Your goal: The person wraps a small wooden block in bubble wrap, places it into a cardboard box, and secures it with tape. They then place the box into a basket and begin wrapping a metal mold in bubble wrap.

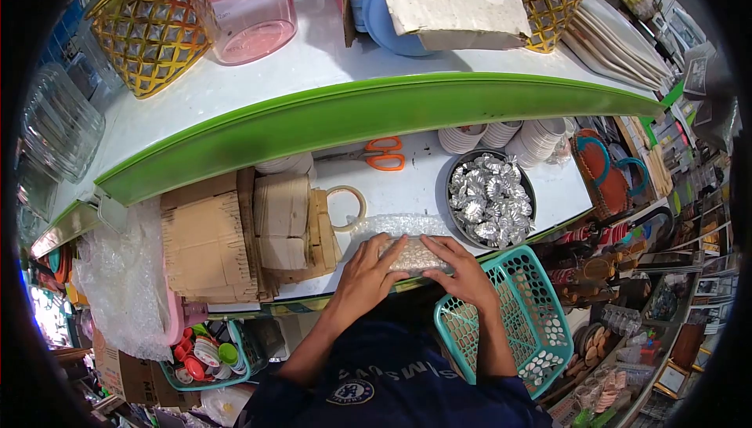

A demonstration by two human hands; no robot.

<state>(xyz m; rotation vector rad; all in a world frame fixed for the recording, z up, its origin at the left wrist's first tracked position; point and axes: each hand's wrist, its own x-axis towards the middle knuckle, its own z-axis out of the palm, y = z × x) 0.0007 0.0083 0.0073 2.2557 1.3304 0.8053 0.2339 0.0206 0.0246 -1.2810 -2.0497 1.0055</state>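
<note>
A bundle in bubble wrap point(417, 256) lies at the front edge of the lower white shelf. My left hand point(372, 273) presses on its left end and my right hand point(464, 271) on its right end, fingers curved round it. What is inside the wrap cannot be made out. A flat piece of the wrap spreads on the shelf behind it. Just left of it are a roll of tape point(359, 210) and folded cardboard pieces point(283, 220). To the right stands a round dark pan point(455, 216) full of small silver fluted tins point(491, 199).
Orange-handled scissors point(385, 154) and stacked white cups point(462, 139) lie farther back. The green-edged upper shelf point(376, 99) overhangs them. A teal basket point(513, 271) stands below my right forearm. More bubble wrap point(125, 279) hangs at the left, above another teal basket point(249, 359).
</note>
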